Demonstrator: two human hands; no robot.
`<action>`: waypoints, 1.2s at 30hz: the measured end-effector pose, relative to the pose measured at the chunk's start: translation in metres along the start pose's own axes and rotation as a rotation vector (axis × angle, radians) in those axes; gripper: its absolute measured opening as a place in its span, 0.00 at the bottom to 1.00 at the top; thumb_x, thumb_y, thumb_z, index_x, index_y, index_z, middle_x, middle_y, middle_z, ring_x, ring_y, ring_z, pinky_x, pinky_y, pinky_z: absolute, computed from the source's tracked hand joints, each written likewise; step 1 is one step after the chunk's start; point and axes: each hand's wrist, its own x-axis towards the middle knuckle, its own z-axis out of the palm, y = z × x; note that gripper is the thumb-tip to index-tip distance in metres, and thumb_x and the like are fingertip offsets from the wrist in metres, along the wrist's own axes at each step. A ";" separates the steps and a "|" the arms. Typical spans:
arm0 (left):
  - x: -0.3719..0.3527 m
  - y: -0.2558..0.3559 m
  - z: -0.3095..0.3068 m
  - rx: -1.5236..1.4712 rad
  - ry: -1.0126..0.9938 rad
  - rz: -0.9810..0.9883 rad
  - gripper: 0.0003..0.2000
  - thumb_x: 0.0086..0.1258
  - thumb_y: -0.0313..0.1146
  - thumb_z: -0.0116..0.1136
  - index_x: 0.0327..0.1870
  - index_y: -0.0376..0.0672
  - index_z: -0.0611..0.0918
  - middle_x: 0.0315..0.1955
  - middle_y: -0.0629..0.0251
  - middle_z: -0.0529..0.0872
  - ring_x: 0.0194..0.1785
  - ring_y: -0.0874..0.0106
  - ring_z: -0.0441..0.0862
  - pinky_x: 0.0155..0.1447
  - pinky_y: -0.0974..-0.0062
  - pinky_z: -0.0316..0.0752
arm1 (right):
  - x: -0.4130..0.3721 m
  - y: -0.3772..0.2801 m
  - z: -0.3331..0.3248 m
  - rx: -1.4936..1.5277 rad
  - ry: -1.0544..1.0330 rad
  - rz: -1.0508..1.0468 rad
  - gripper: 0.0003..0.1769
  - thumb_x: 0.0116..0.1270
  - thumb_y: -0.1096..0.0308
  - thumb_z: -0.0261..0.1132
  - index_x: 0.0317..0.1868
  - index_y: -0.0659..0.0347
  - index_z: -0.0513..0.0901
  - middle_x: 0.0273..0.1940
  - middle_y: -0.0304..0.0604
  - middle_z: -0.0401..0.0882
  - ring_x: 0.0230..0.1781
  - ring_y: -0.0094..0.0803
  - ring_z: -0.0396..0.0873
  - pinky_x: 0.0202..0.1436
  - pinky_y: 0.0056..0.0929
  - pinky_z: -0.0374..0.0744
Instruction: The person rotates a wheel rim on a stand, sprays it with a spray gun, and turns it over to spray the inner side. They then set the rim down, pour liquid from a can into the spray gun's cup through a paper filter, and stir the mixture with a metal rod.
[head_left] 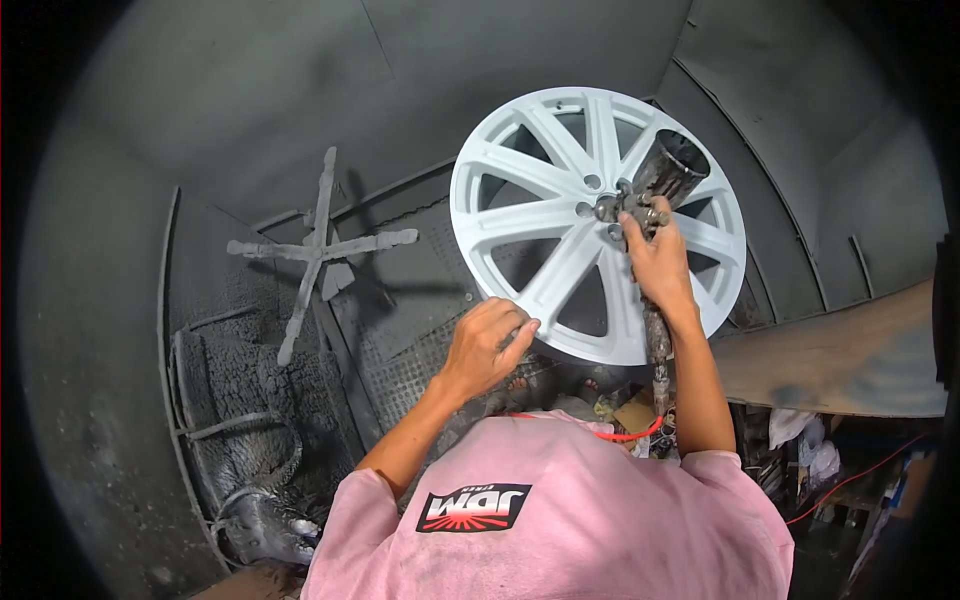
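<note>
A white multi-spoke alloy wheel (571,262) is held up in front of me; what supports it is hidden. My left hand (487,343) is at its lower left edge, with curled fingers and the thumb against the rim. My right hand (660,262) grips a paint-crusted spray gun (650,345) over the wheel's right half. Its dark, open-topped cup (672,165) tilts toward the upper right, and its front end is near the hub holes. A red air hose (640,434) runs from the bottom of the gun's handle.
To the left stands a grey-coated cross-shaped stand (318,252). Below it is a crusted dark panel (240,400) with bent bars. Grey booth walls (250,80) surround the work. A brown board (840,355) crosses the right side, above plastic bags (825,462) and clutter.
</note>
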 end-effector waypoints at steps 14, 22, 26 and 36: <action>0.024 -0.029 -0.034 0.275 0.122 -0.027 0.07 0.69 0.26 0.62 0.43 0.32 0.85 0.42 0.54 0.85 0.47 0.56 0.82 0.53 0.63 0.76 | -0.044 -0.039 0.023 0.395 -0.472 0.100 0.16 0.74 0.61 0.65 0.53 0.62 0.74 0.25 0.36 0.78 0.14 0.21 0.70 0.17 0.27 0.69; 0.046 -0.072 -0.034 0.467 -0.319 0.249 0.11 0.71 0.30 0.58 0.50 0.37 0.82 0.51 0.57 0.80 0.59 0.56 0.75 0.66 0.54 0.69 | -0.083 -0.060 -0.004 0.356 -0.511 0.082 0.13 0.73 0.69 0.65 0.54 0.64 0.76 0.36 0.40 0.82 0.35 0.20 0.76 0.41 0.25 0.77; 0.049 -0.067 -0.014 0.414 -0.459 0.034 0.10 0.71 0.35 0.58 0.42 0.37 0.81 0.45 0.56 0.79 0.54 0.55 0.77 0.54 0.58 0.78 | -0.085 -0.049 -0.006 0.314 -0.408 0.073 0.14 0.74 0.69 0.65 0.54 0.66 0.76 0.39 0.42 0.84 0.39 0.21 0.77 0.45 0.26 0.77; 0.051 -0.038 -0.029 0.179 -0.192 0.049 0.09 0.74 0.32 0.54 0.45 0.36 0.82 0.43 0.57 0.81 0.49 0.57 0.79 0.51 0.60 0.77 | -0.081 -0.028 -0.014 0.381 -0.237 0.145 0.11 0.75 0.68 0.64 0.52 0.62 0.76 0.28 0.34 0.80 0.19 0.13 0.67 0.20 0.21 0.66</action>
